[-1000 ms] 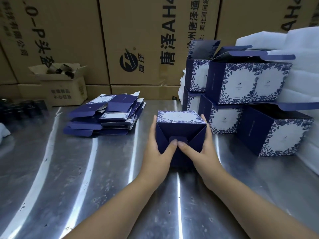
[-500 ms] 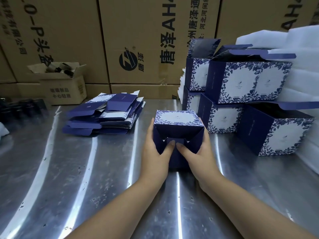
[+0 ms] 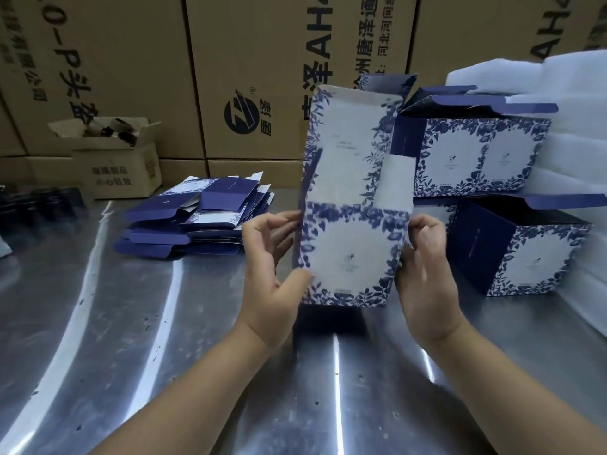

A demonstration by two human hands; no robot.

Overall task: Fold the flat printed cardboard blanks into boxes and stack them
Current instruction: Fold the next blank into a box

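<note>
My left hand [image 3: 272,270] and right hand [image 3: 427,277] hold the printed box [image 3: 351,257] by its 2 side edges, fingers [image 3: 423,226] curled round them, above the worktop [image 3: 164,323]; it seems light, thin, easily creased.

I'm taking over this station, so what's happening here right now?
A person is folding printed boxes. Both hands grip one blue-and-white box by its sides, left hand on the left edge, right hand on the right, its lid flap standing open. Finished boxes are stacked to the right on the metal table, and a pile of flat blanks lies to the left.
</note>
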